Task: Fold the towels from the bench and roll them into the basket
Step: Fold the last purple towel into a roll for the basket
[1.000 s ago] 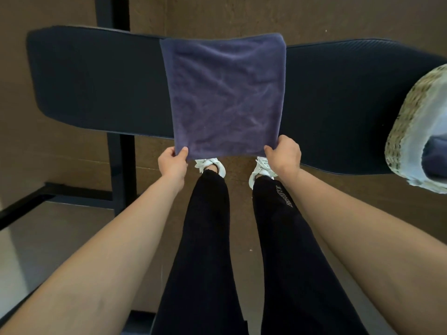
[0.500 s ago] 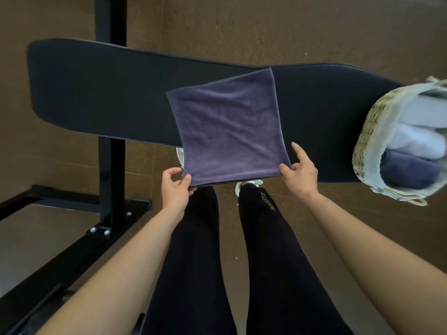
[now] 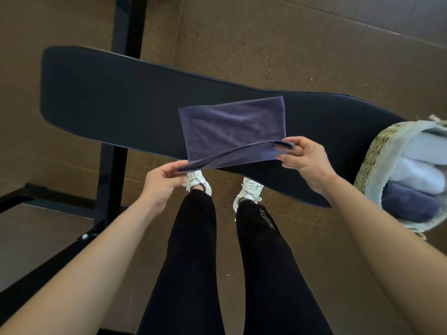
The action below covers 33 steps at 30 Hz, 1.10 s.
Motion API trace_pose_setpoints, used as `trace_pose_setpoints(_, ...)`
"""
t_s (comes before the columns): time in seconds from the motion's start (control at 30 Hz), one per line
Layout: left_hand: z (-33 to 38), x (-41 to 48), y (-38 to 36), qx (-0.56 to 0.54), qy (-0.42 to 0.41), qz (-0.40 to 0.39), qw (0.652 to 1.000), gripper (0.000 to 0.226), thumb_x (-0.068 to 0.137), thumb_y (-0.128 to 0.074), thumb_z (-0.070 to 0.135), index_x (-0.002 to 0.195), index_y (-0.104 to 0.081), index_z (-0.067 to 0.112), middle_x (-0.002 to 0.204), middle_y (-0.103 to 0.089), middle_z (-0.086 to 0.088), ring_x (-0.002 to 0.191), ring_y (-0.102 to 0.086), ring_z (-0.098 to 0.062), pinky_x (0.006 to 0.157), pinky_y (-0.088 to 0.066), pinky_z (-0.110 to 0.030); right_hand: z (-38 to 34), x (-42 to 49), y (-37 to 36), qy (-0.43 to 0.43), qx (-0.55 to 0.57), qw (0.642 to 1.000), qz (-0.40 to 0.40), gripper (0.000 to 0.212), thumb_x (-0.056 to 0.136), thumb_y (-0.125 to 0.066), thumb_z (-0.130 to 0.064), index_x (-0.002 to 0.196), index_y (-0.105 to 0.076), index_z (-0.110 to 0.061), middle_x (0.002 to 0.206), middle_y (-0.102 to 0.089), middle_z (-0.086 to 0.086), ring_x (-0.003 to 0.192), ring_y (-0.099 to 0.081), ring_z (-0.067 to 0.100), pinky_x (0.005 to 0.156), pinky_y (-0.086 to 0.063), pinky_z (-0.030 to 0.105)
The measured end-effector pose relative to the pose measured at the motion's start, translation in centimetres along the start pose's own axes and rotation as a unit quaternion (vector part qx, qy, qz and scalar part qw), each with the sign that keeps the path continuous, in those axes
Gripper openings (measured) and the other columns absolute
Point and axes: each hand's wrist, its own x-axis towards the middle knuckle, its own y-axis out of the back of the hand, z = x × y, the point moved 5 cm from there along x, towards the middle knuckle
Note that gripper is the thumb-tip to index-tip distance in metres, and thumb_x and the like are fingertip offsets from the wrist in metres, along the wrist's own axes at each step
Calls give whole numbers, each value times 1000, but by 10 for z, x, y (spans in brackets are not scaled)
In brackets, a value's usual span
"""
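1. A purple towel (image 3: 232,126) lay on the black padded desk (image 3: 108,100), right of its middle, with its far part flat on the pad.
2. The towel's near edge was lifted off the desk, higher on the right than on the left.
3. The left hand (image 3: 160,182) pinched the near left corner between thumb and fingers, just off the desk's near edge.
4. The right hand (image 3: 306,160) pinched the near right corner above the pad, its thumb and curled fingers closed on the cloth.
5. A woven basket (image 3: 372,155) with a pale lining stood at the right end of the desk, partly cut off by the frame edge.
6. It held rolled white towels (image 3: 420,175) and, nearest, a rolled purple towel (image 3: 408,209).
7. White shoes (image 3: 197,181) stood on the brown floor (image 3: 290,56) below the desk's near edge.
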Motion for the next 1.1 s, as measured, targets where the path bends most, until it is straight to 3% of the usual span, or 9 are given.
trace_pose_setpoints(0.13,28,30,-4,10,-30,73,997,19,90,-78,7,103,-76,21,77,-71,13,68,-63,3,69,-51,-16,-30,36,2,56,-138,985,88,4,95,-71,-19,92,-72,-21,84,-75,6,74,-71,21,66,-58,36)
trace_pose_setpoints(0.27,48,55,-7,75,-48,108,990,13,98,-71,23,110,-75,22,92,-71,12,84,-63,2,75,-49,-17,-52,62,-1,90,-272,950,121,19,97,-67,-33,95,-73,-15,93,-64,3,86,-61,18,74,-51,36)
trace_pose_setpoints(0.37,61,72,-9,113,-64,119,984,12,100,-67,26,108,-73,20,96,-69,10,87,-61,-1,73,-47,-17,-56,79,-3,69,-232,963,119,18,99,-64,-31,100,-72,-15,96,-68,-1,92,-66,17,74,-51,29)
trace_pose_setpoints(0.6,83,109,-15,146,-71,147,976,14,98,-65,31,86,-68,25,84,-66,8,82,-60,-14,72,-46,-30,-66,105,-7,59,-243,954,167,21,101,-61,-32,111,-70,-16,99,-68,-1,99,-66,21,85,-55,36)
trace_pose_setpoints(0.7,91,119,-15,181,-67,191,962,10,98,-65,32,104,-68,24,97,-66,8,97,-63,-16,77,-44,-26,-69,113,-9,45,-247,949,191,27,101,-60,-35,121,-67,-18,103,-66,-5,105,-64,19,93,-54,37)
trace_pose_setpoints(0.8,94,115,-16,304,-105,250,913,34,94,-69,30,125,-58,24,126,-56,-2,118,-54,-23,87,-46,-33,-64,113,-10,12,-261,941,213,42,98,-63,-40,135,-56,-21,120,-63,-3,114,-61,20,98,-51,38)
trace_pose_setpoints(0.87,100,105,-32,396,-225,241,857,37,90,-70,26,125,-60,21,127,-55,-8,118,-51,-28,91,-46,-36,-54,111,-13,-1,-277,935,222,51,95,-68,-42,138,-51,-21,133,-55,1,121,-58,24,101,-52,45)
trace_pose_setpoints(0.97,98,92,-76,470,-398,117,779,39,84,-73,26,122,-65,19,121,-60,-7,111,-54,-31,92,-47,-40,-37,104,-21,-29,-294,930,218,58,90,-74,-40,137,-46,-20,137,-50,4,124,-55,27,99,-53,49)
trace_pose_setpoints(1.1,76,93,-120,578,-388,-11,718,72,85,-78,37,149,-49,21,156,-44,0,136,-41,-29,105,-42,-46,-16,92,-25,-77,-289,930,213,56,88,-78,-35,129,-43,-18,132,-55,7,121,-56,31,95,-54,52)
